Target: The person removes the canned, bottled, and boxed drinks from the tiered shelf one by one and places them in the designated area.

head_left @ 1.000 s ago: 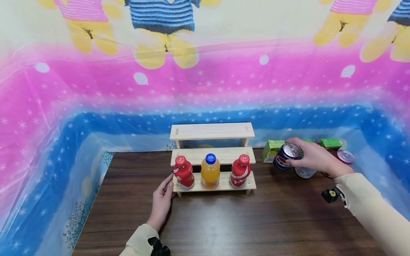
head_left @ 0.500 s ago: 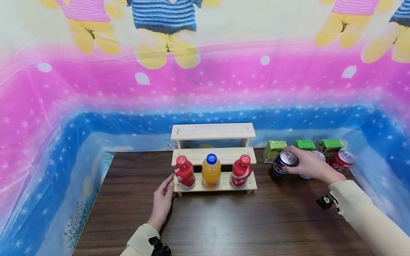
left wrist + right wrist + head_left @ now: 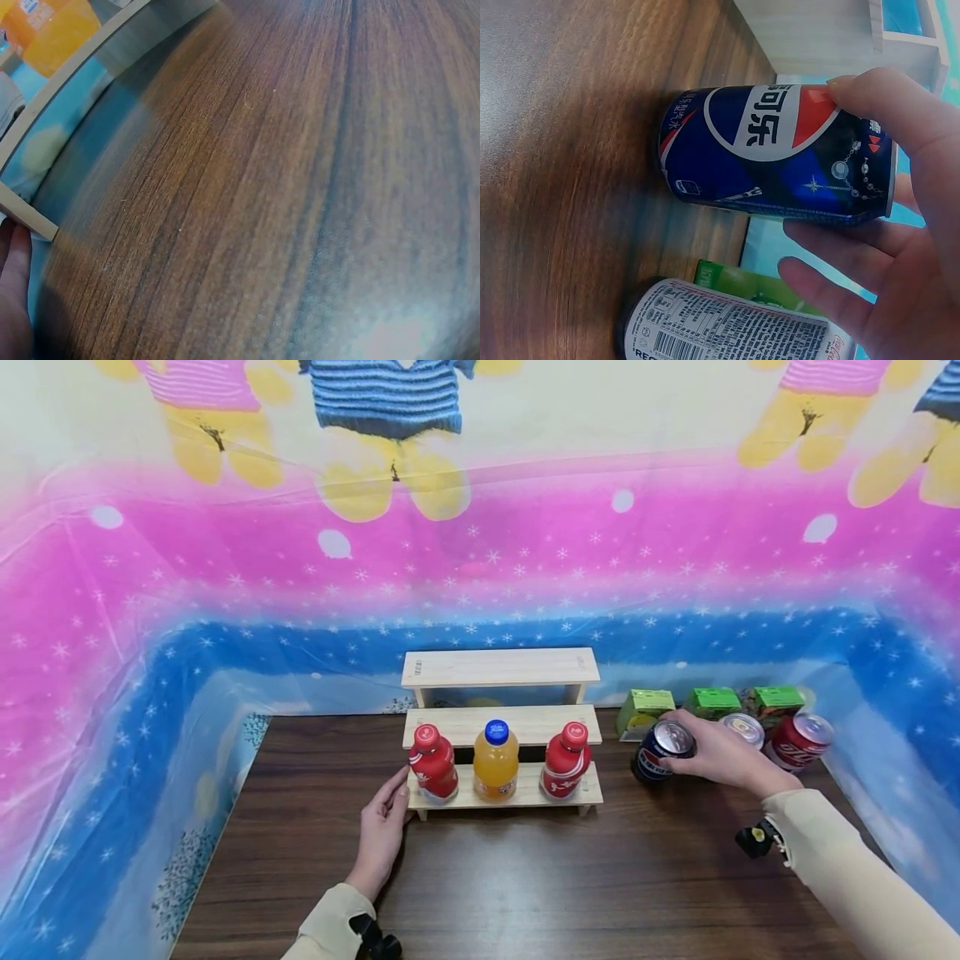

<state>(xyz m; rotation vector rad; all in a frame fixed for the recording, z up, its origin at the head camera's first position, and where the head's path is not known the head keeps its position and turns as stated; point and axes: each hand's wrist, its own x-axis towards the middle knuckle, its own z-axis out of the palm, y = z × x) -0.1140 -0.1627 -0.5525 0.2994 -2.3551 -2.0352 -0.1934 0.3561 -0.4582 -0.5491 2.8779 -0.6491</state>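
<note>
A dark blue Pepsi can is in my right hand, gripped near its top between thumb and fingers. In the right wrist view the can is upright, close to the tabletop; I cannot tell whether it touches. My left hand rests its fingers against the left end of a three-tier wooden stand; the left wrist view shows the fingertips by its leg. On the lowest tier are a red bottle, an orange juice bottle with a blue cap, and another red bottle.
Behind my right hand stand a silver-topped can and a red can. Three green boxes line the table's back edge. A patterned cloth hangs behind and around the dark wooden table.
My right hand has moved the Pepsi can slightly left and toward me, away from the other cans, which now show more. My left hand and the stand have stayed put.
</note>
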